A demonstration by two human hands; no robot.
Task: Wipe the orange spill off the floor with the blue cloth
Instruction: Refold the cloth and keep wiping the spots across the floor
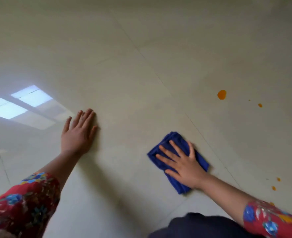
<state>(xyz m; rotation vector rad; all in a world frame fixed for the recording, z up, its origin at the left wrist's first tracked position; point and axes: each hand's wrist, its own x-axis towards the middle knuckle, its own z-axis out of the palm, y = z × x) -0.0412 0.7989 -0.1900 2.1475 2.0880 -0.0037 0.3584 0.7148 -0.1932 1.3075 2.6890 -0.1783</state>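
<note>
A folded blue cloth (pixel 169 140) lies flat on the pale tiled floor (pixel 141 66). My right hand (pixel 181 162) presses on top of it with fingers spread. The largest orange spill spot (pixel 221 94) sits up and to the right of the cloth, well apart from it. A smaller orange drop (pixel 260 105) lies further right, and two small drops (pixel 273 188) lie near my right forearm. My left hand (pixel 79 133) rests palm down on the bare floor to the left, holding nothing.
A bright window reflection (pixel 20 103) shines on the tiles at the left. Tile seams run diagonally across the floor. My dark-clothed knee (pixel 201 225) shows at the bottom edge, between my red floral sleeves.
</note>
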